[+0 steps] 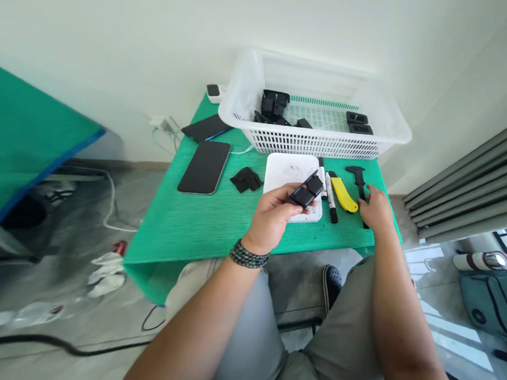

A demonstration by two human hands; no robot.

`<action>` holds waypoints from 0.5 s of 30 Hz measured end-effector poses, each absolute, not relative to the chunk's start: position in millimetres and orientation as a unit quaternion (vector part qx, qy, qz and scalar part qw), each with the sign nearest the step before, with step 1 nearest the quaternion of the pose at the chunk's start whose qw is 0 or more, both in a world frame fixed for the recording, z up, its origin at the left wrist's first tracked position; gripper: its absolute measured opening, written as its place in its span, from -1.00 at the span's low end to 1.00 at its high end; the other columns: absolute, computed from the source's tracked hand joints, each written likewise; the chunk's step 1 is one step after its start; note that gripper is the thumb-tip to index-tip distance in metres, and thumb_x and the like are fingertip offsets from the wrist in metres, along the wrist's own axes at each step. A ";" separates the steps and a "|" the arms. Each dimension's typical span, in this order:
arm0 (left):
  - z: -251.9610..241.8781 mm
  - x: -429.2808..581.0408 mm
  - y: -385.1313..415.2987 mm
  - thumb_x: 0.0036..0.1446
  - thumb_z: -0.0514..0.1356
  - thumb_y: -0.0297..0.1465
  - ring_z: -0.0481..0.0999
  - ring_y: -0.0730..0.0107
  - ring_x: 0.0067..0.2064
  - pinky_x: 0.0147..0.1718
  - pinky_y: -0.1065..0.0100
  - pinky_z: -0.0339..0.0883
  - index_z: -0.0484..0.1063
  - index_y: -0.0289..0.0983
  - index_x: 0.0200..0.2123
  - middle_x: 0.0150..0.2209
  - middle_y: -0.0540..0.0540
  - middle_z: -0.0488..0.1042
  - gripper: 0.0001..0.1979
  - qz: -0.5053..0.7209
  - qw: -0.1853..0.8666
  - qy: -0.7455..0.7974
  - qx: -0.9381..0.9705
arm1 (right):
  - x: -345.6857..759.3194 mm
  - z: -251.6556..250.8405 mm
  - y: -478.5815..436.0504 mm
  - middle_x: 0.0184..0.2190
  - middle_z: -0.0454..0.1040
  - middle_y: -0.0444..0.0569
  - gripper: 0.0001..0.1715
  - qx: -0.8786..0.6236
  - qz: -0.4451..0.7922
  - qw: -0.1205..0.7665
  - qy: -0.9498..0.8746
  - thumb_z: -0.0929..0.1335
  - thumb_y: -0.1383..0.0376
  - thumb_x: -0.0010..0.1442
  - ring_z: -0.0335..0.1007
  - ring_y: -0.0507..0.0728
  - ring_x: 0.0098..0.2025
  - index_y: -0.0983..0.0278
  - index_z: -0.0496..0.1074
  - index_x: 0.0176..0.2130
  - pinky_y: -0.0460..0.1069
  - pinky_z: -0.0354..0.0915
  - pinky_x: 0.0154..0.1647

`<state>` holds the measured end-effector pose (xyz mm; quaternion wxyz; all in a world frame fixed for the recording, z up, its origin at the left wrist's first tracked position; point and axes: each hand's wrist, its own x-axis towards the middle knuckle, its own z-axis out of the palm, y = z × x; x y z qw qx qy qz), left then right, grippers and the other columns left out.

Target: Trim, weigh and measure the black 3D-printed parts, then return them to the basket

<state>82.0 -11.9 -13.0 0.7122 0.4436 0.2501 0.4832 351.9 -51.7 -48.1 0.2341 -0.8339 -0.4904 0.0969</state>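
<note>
My left hand (pixel 273 215) is closed around a black plastic part (pixel 306 191) with a blocky, recessed shape, held tilted above a white tray-like square (pixel 279 168). At the table's right side, my right hand (pixel 377 210) has its thumb and fingers on a black vernier caliper (pixel 358 178), which lies on the green cloth; the palm side is hidden. Just left of the caliper lies a yellow utility knife (pixel 344 195). Beside the knife are black-and-white markers (pixel 331 197), partly covered by one another. A crumpled black cloth (pixel 246 179) lies left of the white square.
A white plastic basket (pixel 314 143) with several black parts (pixel 274 105) stands at the back of the green-covered table (pixel 198 226). A dark tablet (pixel 205 167) and another flat black device (pixel 208 128) lie at left. A grey curtain (pixel 478 172) hangs on the right.
</note>
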 end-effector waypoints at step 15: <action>-26.0 90.5 -21.6 0.12 0.45 -0.12 0.62 0.34 -0.28 -0.28 0.27 0.55 0.52 -0.22 -0.25 -0.11 -0.08 0.58 -0.67 0.513 0.642 0.241 0.517 | 290.3 0.6 -86.1 -0.50 0.49 -0.28 -0.53 -0.526 0.484 0.590 -0.375 0.45 0.15 0.03 0.43 0.05 -0.55 0.13 0.23 -0.11 -0.09 0.27 -0.57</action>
